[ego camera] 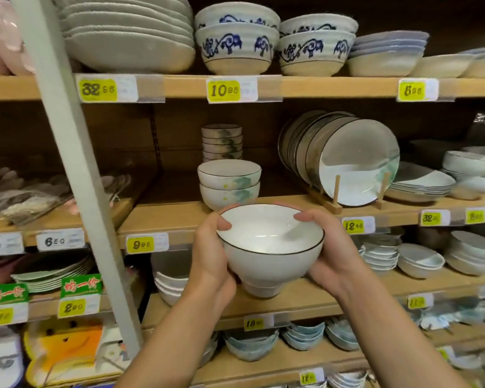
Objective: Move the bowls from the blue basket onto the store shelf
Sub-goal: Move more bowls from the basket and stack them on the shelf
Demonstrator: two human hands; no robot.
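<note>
Head view looks at a run of wooden store shelves packed with crockery, and a person stands close in with both arms raised. The left hand (210, 264) and the right hand (328, 256) grip one white bowl (269, 256) with a thin dark rim. Each thumb is hooked over the rim on its side, and the palms are cupped round the wall. The fingers on the far side are hidden, so I cannot say how they lie.

The bowl is upright and held in the air at the front edge of the middle shelf (174, 217), not yet resting on it. Just behind it, near that front edge, stands a stack of two matching bowls (228, 184). To the right of the stack, a row of plates (356, 163) leans in a wooden rack. The blue basket is out of view.

My reading is that this is the placing step, with the bowl carried up and about to go on. The likely spot is the top of that stack. The next move calls for lifting the bowl above the stack's rim, centring it and lowering it gently so that it nests. Bare board to the left of the stack would also serve.
</note>
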